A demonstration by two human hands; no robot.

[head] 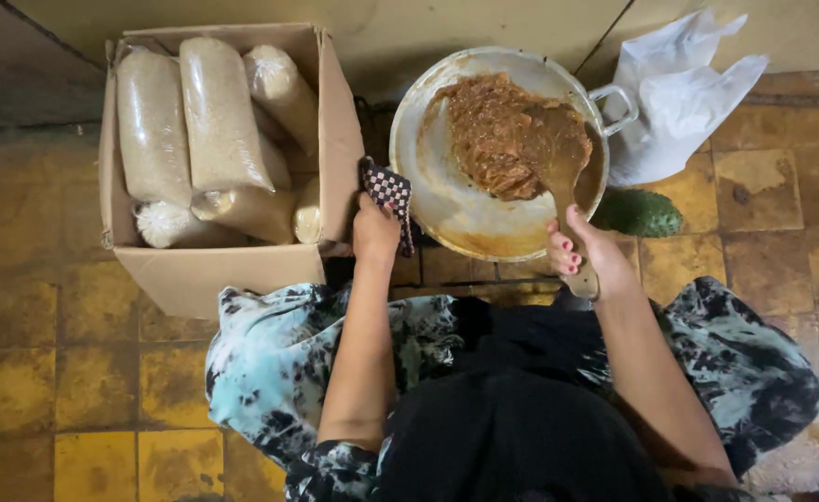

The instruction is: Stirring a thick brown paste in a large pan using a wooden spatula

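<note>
The floor [75, 372] was worn yellow-brown tile, stained dark along the joints, and it met a pale wall at the top of the view. On the left stood an open cardboard box [200, 270] packed with clear bags of pale grain [219, 116], some upright, some lying across. On the right lay a crumpled white plastic bag [674, 102], and just below it a bumpy green fruit [639, 213] sat on the tiles beside the pan.

Between them rested the round metal pan [447, 200], its looped handle pointing toward the white bag. Inside, a thick brown paste [493, 135] was heaped toward the far side, glossy and coarse, leaving the near wall of the pan smeared but mostly bare.

The left hand [375, 231] was closed around a black-and-white checkered cloth [388, 191] at the pan's near-left rim. The right hand [588, 249] was wrapped tight around the handle of a wooden spoon [558, 172], fingers curled shut, the paste-coated blade buried in the brown heap. A patterned teal-and-black garment [270, 363] spread over the person's lap below.
</note>
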